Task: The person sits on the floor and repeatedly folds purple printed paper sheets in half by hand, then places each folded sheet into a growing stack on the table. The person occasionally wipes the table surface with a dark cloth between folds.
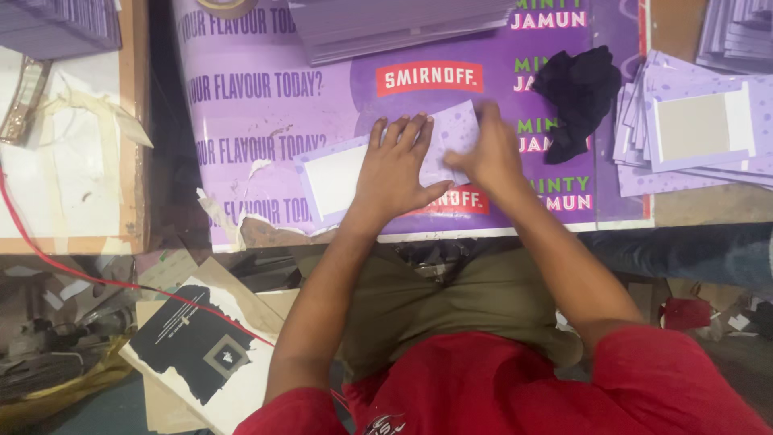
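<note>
Purple printed worktop [266, 105], cluttered floor [72, 322] beneath, lilac card stacks [692, 129].

- Left hand [396, 169]: flat, palm down, fingers spread and pointing away from the body, thumb out to the right.
- Right hand [488, 158]: blurred, fingers curled, just beside the left thumb.
- Both forearms bare, reaching forward, converging.
</note>
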